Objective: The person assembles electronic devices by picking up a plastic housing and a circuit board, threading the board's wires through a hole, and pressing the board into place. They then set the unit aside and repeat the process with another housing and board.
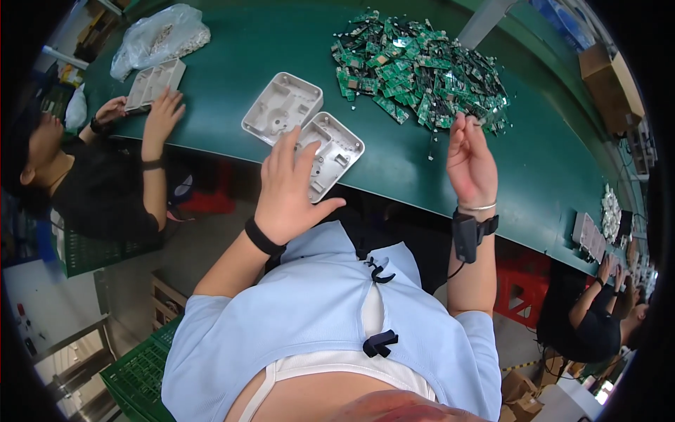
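Two pale grey plastic housings lie open side up near the table's front edge. The left housing (280, 105) touches the nearer right housing (340, 151), and both show ribs and round posts inside. My left hand (287, 186) is spread open over the nearer housing, its fingertips covering part of it. A heap of small green circuit boards (415, 70) sits at the far right. At the heap's near edge, my right hand (472, 165) has its fingers and thumb pinched together. What they hold, if anything, is too small to make out.
On the green table (232, 42), a clear plastic bag (160, 39) of small parts stands at the back left. A co-worker's hands hold a light housing (156, 83) there. A metal post (485, 22) rises behind the boards; further people sit at the far right.
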Motion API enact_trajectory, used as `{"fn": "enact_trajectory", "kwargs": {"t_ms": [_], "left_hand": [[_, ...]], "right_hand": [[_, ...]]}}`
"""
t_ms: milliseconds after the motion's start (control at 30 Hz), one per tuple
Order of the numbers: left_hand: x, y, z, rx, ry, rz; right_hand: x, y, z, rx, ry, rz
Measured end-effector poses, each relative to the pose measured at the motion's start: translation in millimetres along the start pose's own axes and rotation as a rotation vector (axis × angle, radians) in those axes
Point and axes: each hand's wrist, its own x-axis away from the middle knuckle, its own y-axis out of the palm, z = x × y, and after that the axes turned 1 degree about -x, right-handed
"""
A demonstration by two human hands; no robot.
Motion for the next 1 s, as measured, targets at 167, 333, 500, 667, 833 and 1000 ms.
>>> {"fn": "enact_trajectory", "kwargs": {"t_ms": [167, 333, 500, 667, 833, 1000], "left_hand": [[13, 7, -6, 0.051, 0.034, 0.019], [6, 4, 12, 0.042, 0.086, 0.041], [-14, 4, 30, 0.063, 0.172, -0.001], [-35, 4, 35, 0.086, 0.185, -0.119], [-37, 16, 36, 0.356, 0.156, 0.035], [-35, 20, 34, 0.348, 0.174, 0.112]], "right_hand": [[30, 12, 28, 0.214, -0.067, -0.032], [42, 13, 44, 0.4, -0.113, 0.045], [53, 11, 56, 0.46, -0.16, -0.017], [66, 23, 75, 0.865, -0.398, 0.001], [66, 35, 86, 1.242, -0.56, -0.071], [63, 35, 91, 1.397, -0.664, -0.145]]}}
